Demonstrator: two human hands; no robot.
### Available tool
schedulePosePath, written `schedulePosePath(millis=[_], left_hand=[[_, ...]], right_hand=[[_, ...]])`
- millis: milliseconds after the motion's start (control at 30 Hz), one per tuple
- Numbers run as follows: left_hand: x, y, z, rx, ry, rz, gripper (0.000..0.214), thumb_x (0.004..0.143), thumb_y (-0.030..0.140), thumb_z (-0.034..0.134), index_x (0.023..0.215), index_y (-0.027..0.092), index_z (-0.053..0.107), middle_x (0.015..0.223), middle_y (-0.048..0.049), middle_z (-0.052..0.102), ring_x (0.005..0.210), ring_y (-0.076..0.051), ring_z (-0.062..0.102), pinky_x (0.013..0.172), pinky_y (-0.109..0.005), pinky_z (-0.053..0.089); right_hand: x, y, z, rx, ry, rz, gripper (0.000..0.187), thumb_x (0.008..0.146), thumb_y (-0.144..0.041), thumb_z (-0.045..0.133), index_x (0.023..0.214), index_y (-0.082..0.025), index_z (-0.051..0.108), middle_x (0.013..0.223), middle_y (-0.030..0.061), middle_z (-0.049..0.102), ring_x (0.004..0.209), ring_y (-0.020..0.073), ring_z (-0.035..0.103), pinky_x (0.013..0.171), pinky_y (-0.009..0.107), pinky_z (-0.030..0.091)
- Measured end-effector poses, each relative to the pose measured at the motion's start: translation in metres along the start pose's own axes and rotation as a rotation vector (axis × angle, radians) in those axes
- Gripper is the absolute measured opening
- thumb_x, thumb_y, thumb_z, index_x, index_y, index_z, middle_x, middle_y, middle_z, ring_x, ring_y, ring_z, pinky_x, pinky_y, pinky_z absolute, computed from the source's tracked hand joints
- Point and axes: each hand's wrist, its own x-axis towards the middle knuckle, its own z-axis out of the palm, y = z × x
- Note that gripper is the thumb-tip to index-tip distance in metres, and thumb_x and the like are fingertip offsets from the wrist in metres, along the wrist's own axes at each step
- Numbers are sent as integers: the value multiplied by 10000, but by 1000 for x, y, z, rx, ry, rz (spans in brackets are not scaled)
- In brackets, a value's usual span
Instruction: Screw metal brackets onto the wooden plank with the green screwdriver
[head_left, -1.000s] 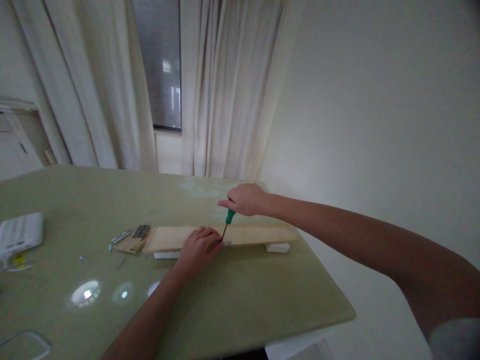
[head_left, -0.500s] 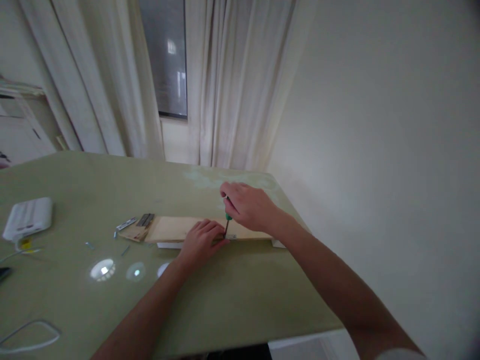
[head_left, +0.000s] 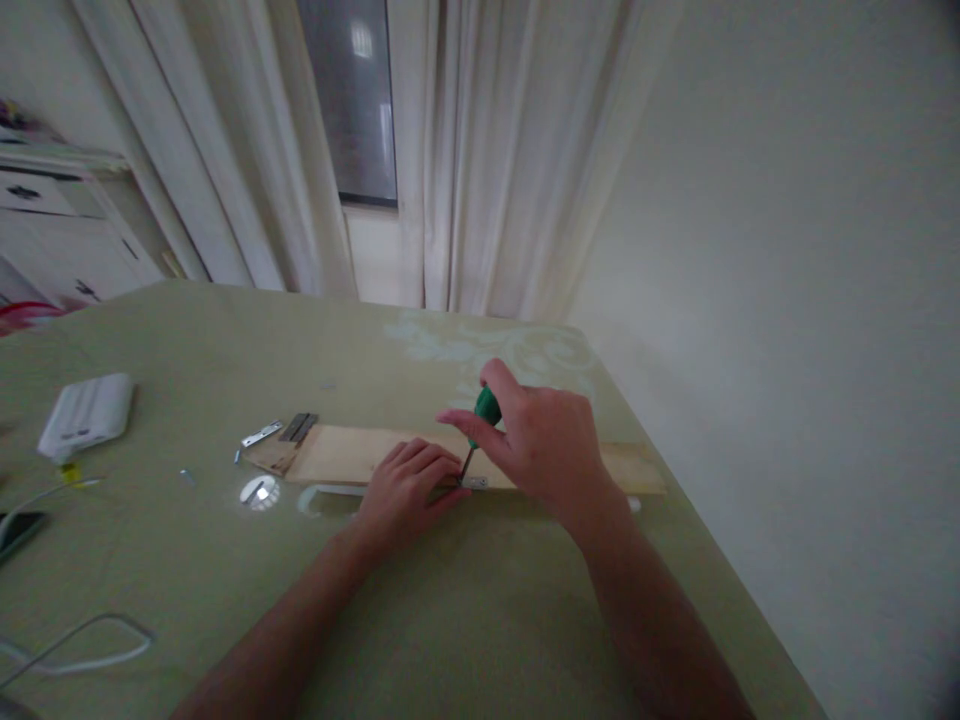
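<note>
A long pale wooden board lies across the table in front of me. My left hand grips its near edge, fingers bent over the top and thumb along the front. Beside those fingertips a small silver metal plate sits at the board's edge. My right hand is closed loosely around a screwdriver with a green handle, its index finger and thumb extended. The shaft slants down to the plate, its tip close to my left fingertips. Whether a screw is under the tip is hidden.
At the board's left end lie a dark hinge and a silver hinge or plate. A small screw lies farther left. A white power bank, a cable and a phone occupy the table's left side. A wall borders the right.
My right hand has turned around the screwdriver, showing more of the green handle, and its fingers have loosened. The left hand stays at the board's edge. The view has shifted slightly.
</note>
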Motion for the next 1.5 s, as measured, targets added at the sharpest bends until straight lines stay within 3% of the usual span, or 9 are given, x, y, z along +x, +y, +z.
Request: schedulePosePath(millis=[100, 267, 433, 633, 800, 1000, 1200, 1400, 1500], left_hand=[[0, 1, -2, -16, 6, 9, 182, 988, 395, 700, 1029, 218, 710, 1033, -37, 772, 944, -218, 651, 841, -381, 493], [-1, 2, -4, 6, 24, 22, 166, 995, 380, 691, 1028, 218, 703, 1022, -42, 771, 942, -226, 649, 840, -380, 490], [-1, 2, -4, 1, 7, 17, 159, 986, 371, 702, 1039, 221, 705, 1043, -49, 776, 944, -225, 666, 845, -376, 505], [-5, -2, -1, 65, 79, 49, 193, 1007, 380, 643, 978, 205, 721, 990, -86, 766, 943, -261, 675, 813, -399, 519], [-3, 0, -4, 22, 11, 34, 156, 991, 365, 690, 1034, 217, 714, 1030, -53, 773, 949, -231, 668, 837, -383, 514], [-2, -1, -3, 52, 47, 63, 174, 1007, 389, 668, 996, 218, 702, 990, -58, 770, 933, -235, 661, 817, -380, 504], [-2, -1, -3, 33, 13, 36, 168, 992, 381, 693, 1044, 221, 698, 1029, -42, 773, 950, -227, 660, 840, -386, 512], [-3, -3, 0, 101, 94, 69, 237, 1032, 394, 590, 946, 205, 705, 963, -76, 756, 913, -252, 660, 792, -404, 527], [-3, -4, 0, 95, 74, 68, 211, 1021, 388, 614, 984, 208, 718, 968, -73, 762, 922, -247, 665, 805, -398, 533]], right_hand=[[2, 6, -3, -35, -15, 75, 407, 1094, -527, 357, 1122, -231, 634, 795, 54, 750, 714, 229, 677, 640, 305, 341], [6, 12, -2, 255, -33, -252, 292, 1085, -359, 409, 1300, -222, 553, 1161, 76, 766, 1011, 212, 699, 781, 295, 422], [8, 8, 0, -21, -4, 25, 445, 1075, -593, 383, 1151, -228, 626, 766, 56, 742, 672, 226, 662, 624, 310, 323], [1, 0, -3, 181, -36, -352, 320, 1049, -366, 461, 1325, -232, 550, 1079, 57, 771, 917, 209, 679, 715, 302, 379], [9, 5, 1, 40, 18, -94, 430, 1087, -557, 363, 1136, -231, 639, 786, 31, 732, 696, 197, 636, 633, 308, 309], [5, 8, -5, 213, -23, -314, 313, 1066, -314, 424, 1330, -220, 562, 1148, 68, 752, 1016, 210, 665, 795, 302, 418], [6, 0, -5, -44, -13, -19, 452, 1091, -575, 348, 1174, -243, 643, 768, 45, 724, 681, 212, 637, 616, 309, 310], [-4, -5, -9, 152, -62, -396, 406, 1054, -344, 449, 1446, -248, 500, 1166, 64, 744, 995, 217, 662, 726, 306, 399], [-1, -3, -6, 92, -39, -249, 404, 1070, -491, 422, 1343, -236, 578, 956, 51, 759, 819, 221, 664, 658, 311, 356]])
